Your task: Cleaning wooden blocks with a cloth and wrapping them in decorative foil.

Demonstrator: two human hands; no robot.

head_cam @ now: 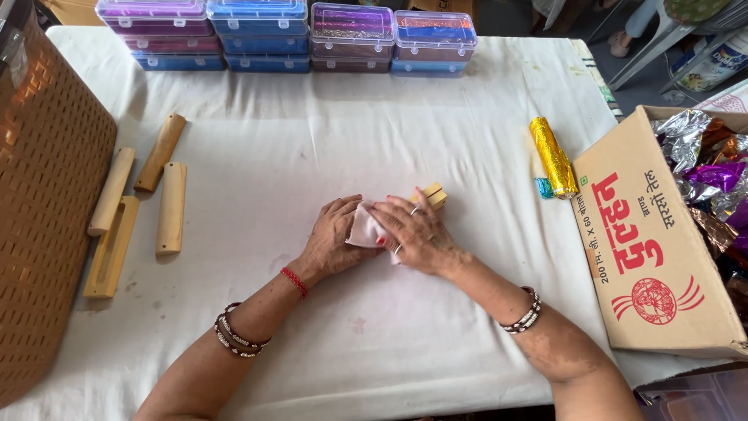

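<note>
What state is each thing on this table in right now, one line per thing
Left hand: resting on the table, touching the pale pink piece.
Right hand: pressed flat on the pale pink piece.
Pale pink piece: pinned between both hands, mostly covered.
Wooden block: lying partly under the right hand.
Gold foil roll: rolled up, lying beside the box.
Cardboard box: open, holding shiny wrappers.
Plastic cases: lids shut, stacked.
Wooden pieces: lying loose, untouched.

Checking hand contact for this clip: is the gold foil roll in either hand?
No. The gold foil roll lies on the table beside the cardboard box, apart from both the left hand and the right hand.
</note>
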